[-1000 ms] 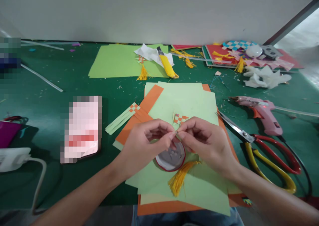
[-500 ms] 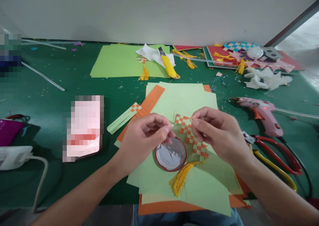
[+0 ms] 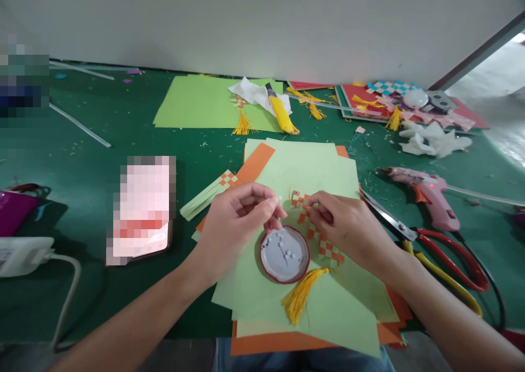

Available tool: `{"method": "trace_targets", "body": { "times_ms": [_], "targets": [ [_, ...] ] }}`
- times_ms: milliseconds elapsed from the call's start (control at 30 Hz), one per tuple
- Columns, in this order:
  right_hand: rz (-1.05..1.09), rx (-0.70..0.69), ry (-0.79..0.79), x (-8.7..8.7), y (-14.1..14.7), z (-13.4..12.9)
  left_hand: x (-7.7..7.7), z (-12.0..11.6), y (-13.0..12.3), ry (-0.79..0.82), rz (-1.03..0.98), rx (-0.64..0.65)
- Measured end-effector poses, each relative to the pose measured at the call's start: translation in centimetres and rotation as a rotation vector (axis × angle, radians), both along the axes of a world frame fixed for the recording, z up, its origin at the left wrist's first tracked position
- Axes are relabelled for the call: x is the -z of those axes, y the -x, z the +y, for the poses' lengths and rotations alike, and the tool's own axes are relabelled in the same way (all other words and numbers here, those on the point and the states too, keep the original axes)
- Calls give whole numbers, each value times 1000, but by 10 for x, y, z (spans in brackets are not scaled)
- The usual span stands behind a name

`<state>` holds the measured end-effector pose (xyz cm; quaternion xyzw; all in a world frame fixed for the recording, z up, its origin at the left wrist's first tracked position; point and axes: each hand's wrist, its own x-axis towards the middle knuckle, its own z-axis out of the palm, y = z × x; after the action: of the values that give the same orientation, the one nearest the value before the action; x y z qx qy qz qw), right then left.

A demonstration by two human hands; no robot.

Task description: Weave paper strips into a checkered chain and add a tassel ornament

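Observation:
My left hand [image 3: 241, 224] is closed in a pinch above the left rim of a round dish [image 3: 285, 268], with a tiny white piece at its fingertips. Small white pieces and dark specks lie in the dish. My right hand [image 3: 348, 221] is pinched over an orange and green woven paper strip [image 3: 330, 250], covering part of it; what its fingertips hold, if anything, is hidden. A yellow tassel [image 3: 301, 298] lies below the strip. Under all this are stacked pale green sheets [image 3: 307, 164] with orange ones beneath.
A phone [image 3: 143, 208] lies at left, near a white plug [image 3: 24, 257]. Scissors [image 3: 406, 231] and a pink glue gun [image 3: 437, 197] are at right. Behind are green sheets [image 3: 184, 104], a yellow cutter [image 3: 282, 114] and crumpled tissue [image 3: 437, 137].
My right hand has come down onto the woven strip and turned palm down. My left hand stays over the dish with its fingertips closer together. The scissors blades show more now.

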<state>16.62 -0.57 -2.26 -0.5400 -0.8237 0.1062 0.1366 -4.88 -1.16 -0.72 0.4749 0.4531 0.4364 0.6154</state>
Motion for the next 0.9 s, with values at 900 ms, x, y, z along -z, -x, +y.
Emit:
{"method": "trace_targets", "body": {
  "times_ms": [900],
  "targets": [
    [82, -200, -110, 6, -8, -10, 3, 1, 0, -24, 8, 12]
  ]
}}
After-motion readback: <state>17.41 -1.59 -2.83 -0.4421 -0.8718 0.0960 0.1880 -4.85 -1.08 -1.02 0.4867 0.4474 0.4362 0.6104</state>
